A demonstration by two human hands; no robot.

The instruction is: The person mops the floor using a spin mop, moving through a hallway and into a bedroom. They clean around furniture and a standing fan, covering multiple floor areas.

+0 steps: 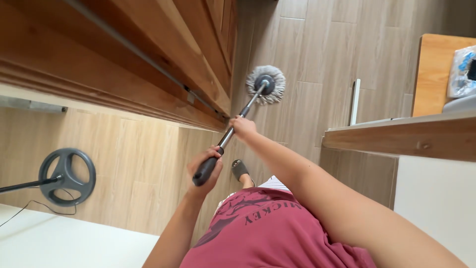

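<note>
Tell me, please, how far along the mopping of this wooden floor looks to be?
Done: cannot tell; the floor shows no clear wet or dry patches. In hand: the left hand grips the dark end of the mop handle, the right hand holds it further down, and the round grey mop head rests on the floor beside the wooden cabinet. Left: likely the floor around the round fan base, though that is a guess.

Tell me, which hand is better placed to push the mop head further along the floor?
The right hand, probably. It grips the pole further down, nearer the mop head, with the arm stretched out. The left hand holds the dark top handle close to the body.
</note>
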